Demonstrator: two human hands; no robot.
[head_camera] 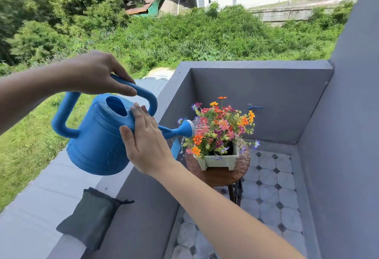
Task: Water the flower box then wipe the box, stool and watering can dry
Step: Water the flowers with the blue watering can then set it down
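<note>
Head view: left hand clasps watering can handle; right hand flat against its side.

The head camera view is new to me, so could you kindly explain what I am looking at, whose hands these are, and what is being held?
There is no machine here: a person wears a wide-angle camera on the head, looking forward and down at their own bare hands on a balcony. The left hand grips the top handle of a blue watering can. The right hand rests flat against the can's side, steadying it. Water sprays from the spout onto the flowers in a pale flower box, which stands on a round wooden stool. A dark cloth lies on the grey ledge at lower left.
</note>
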